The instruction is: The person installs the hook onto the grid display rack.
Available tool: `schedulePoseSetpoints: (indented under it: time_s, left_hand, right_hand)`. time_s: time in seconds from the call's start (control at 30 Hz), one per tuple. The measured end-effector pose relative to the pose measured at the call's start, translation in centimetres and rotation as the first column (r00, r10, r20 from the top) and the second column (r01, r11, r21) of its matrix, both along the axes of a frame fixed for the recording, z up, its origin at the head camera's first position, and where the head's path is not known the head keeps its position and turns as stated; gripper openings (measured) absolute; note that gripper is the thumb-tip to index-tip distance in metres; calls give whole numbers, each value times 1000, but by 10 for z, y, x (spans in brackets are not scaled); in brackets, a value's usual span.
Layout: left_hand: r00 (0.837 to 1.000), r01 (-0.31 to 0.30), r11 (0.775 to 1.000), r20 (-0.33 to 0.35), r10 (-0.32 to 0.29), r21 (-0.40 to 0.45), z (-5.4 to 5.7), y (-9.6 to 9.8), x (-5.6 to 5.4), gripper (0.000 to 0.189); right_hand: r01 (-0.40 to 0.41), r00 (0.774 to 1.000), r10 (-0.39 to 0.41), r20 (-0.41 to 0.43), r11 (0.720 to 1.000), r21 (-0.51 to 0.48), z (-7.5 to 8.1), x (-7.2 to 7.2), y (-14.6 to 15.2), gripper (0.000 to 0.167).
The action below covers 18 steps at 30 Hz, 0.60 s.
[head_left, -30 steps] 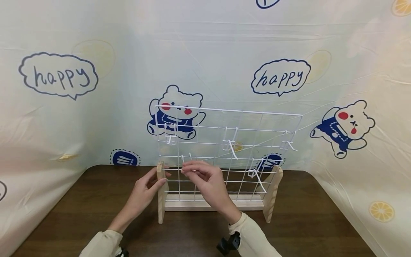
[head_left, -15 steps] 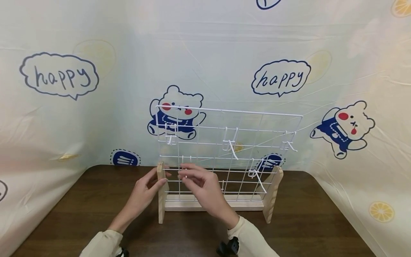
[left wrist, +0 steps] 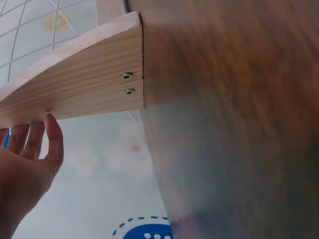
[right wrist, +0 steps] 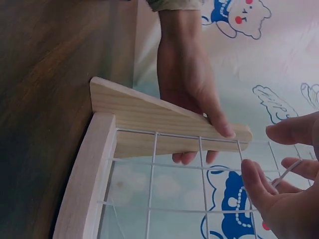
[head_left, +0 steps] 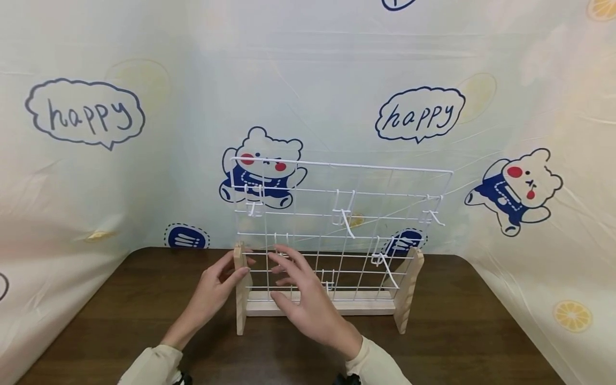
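A white wire grid rack (head_left: 385, 168) stands on the brown table in a wooden frame. My left hand (head_left: 212, 289) grips its left wooden side panel (head_left: 241, 305), thumb in front and fingers behind, as the right wrist view also shows. In front of the grid's left part is my right hand (head_left: 313, 305), its fingers spread and the thumb well apart from them. A white wire hook (right wrist: 288, 172) hangs on the grid among these fingers, unpinched. In the head view the hand hides most of that hook; only its top ends show above the fingers.
More white hooks hang on the grid: upper left (head_left: 253, 208), an upper middle hook (head_left: 344, 216), an upper right hook (head_left: 431, 215), a lower right hook (head_left: 382, 260) and a low middle hook (head_left: 328, 284). A printed curtain (head_left: 337, 96) stands behind the table (head_left: 471, 331).
My right hand has let go of the hook; its fingers have spread and the thumb has dropped away. The low middle hook has come into view. My left hand has stayed on the side panel.
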<state>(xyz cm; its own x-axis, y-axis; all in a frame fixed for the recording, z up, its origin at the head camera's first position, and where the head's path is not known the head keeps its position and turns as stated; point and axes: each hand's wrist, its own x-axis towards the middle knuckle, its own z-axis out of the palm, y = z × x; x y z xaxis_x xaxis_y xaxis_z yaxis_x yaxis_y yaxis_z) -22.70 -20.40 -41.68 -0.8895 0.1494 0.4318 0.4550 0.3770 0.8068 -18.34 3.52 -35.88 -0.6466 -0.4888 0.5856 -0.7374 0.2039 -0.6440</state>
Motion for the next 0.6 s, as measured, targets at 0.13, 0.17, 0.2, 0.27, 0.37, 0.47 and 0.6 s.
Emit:
schedulePoseSetpoints:
  time_s: [0.13,0.17,0.2,0.27,0.37,0.47,0.6]
  left_hand:
    - [1000,-3,1000,-4,3,1,1,0,0,36]
    - [1000,-7,1000,-4,7,0,1,0,0,36]
    - [1000,-6,1000,-6,6,0,1,0,0,35]
    - [1000,-8,1000,-12,8,-8,1,-1,-1,35]
    - [1000,-7,1000,-20,7,-12,1,-1,-2,34]
    - [999,-8,1000,-31,8,-19,1,-2,-3,31]
    - [999,-1,1000,-36,0,-19,-1,-1,-4,28]
  right_hand:
    - [25,999,-24,-35,999,29,1,2,2,71]
    - [27,999,-26,-44,999,39,1,3,2,73]
    - [27,998,-24,-51,999,46,2,3,2,74]
    - [22,998,-18,-63,998,63,3,4,3,75]
    - [26,998,-20,-68,996,90,7,6,5,77]
    - [52,997,-45,-57,991,121,12,8,9,79]
    - [94,995,-89,-39,984,150,19,13,15,82]
